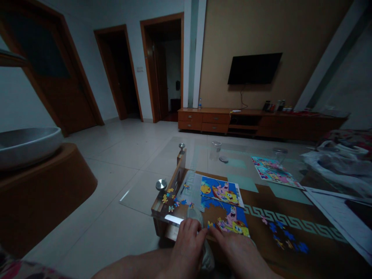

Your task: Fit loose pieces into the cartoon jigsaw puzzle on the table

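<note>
My left hand (190,238) is at the near edge of the glass-topped table (261,248), its fingers curled together. Close beside it, my right hand (240,246) reaches in at the lower edge of a partly assembled jigsaw puzzle (235,217). Its visible fingertip is close to the left thumb, and both hands are closed; anything between their fingers is hidden. The puzzle has a gap at its left middle. Just beyond lies a matching cartoon picture sheet (223,190). Loose puzzle pieces (171,199) are scattered on the left, and several blue puzzle pieces (286,234) lie on the right.
Farther back on the glass stand a clear plastic jar (215,149), a round lid (223,159) and another clear container (279,155). Cartoon sheets (276,172), white papers (340,221) and a plastic bag (334,162) are on the right. Metal knobs (161,185) rise near the left edge.
</note>
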`<action>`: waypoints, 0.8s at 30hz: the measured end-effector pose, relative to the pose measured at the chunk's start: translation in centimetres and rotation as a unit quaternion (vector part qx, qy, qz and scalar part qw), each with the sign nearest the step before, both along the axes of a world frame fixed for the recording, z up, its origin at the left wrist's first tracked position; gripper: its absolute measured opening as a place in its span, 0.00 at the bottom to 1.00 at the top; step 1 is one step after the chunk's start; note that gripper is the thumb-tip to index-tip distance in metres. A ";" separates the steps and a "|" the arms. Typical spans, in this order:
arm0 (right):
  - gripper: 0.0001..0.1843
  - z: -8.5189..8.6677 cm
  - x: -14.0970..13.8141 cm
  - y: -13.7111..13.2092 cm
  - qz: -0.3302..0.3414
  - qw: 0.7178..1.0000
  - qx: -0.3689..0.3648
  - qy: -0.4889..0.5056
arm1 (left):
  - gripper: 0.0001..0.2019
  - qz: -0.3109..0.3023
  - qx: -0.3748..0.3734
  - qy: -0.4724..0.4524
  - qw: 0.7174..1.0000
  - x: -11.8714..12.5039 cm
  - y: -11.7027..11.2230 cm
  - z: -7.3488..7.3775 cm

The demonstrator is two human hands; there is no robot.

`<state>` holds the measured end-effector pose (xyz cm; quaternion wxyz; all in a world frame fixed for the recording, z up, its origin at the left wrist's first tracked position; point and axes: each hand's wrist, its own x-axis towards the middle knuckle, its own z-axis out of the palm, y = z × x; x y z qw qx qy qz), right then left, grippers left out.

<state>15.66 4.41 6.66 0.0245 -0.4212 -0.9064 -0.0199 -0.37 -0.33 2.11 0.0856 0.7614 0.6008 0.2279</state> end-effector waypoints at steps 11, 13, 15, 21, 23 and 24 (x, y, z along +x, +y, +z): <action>0.27 -0.3 -2.6 0.3 0.011 0.998 -0.010 -0.063 | 0.13 0.004 0.004 -0.043 0.999 -0.7 0.1 0.8; 0.28 0.3 -3.0 0.4 0.006 0.994 -0.029 -0.103 | 0.14 0.003 0.001 -0.041 0.999 -0.8 0.0 1.0; 0.29 0.8 -3.2 0.4 0.004 0.991 -0.040 -0.126 | 0.15 0.005 -0.002 -0.037 0.999 -0.8 0.0 1.1; 0.24 1.0 -2.9 -0.1 0.002 0.993 -0.035 -0.116 | 0.14 0.034 0.004 -0.055 0.998 -1.8 0.3 1.6; 0.24 0.4 -2.8 -0.7 0.020 0.995 -0.037 -0.095 | 0.15 0.057 0.019 -0.068 0.996 -2.6 0.6 2.1; 0.24 0.0 -2.8 -1.0 0.036 0.995 -0.041 -0.084 | 0.15 0.072 0.027 -0.072 0.994 -3.0 0.7 2.4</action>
